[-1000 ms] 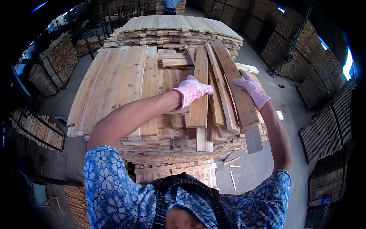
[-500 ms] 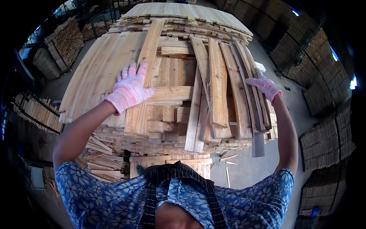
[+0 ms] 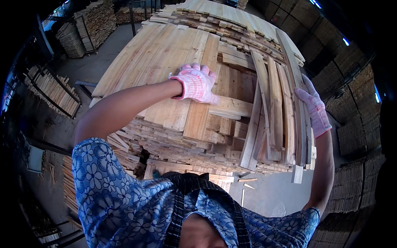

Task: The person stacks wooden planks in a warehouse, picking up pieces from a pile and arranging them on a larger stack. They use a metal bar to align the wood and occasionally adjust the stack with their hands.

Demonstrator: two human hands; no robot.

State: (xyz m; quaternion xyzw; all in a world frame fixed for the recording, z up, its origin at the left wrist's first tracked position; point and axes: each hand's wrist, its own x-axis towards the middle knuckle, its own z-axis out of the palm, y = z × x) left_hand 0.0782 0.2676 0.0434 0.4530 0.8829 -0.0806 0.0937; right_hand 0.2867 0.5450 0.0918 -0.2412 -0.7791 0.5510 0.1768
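Observation:
Both my hands wear white-and-pink knit gloves. My left hand [image 3: 196, 84] lies palm down on a plank [image 3: 201, 111] at the inner edge of a row of flat boards [image 3: 161, 53]. Its fingers are apart, slightly bent, and grasp nothing. At the right side of the stack, my right hand [image 3: 314, 107] grips the edge of a long narrow board [image 3: 290, 62], thumb on its near face and fingers along the outer side. Between my hands, several loose narrow boards [image 3: 275, 103] lie lengthwise, some overlapping and tilted. A short crosswise board [image 3: 231, 106] shows in the gap beside my left hand.
A higher layer of boards [image 3: 231, 14] rises at the far side. Wood scraps [image 3: 248, 186] lie on the floor near the right front. More stacked timber [image 3: 51, 91] stands to the left, with tall stacks [image 3: 357, 140] along the right.
My view has turned, so the stack sits farther right. My left hand has drawn its fingers in on the plank's top. A long board now reaches farther back beside my right hand.

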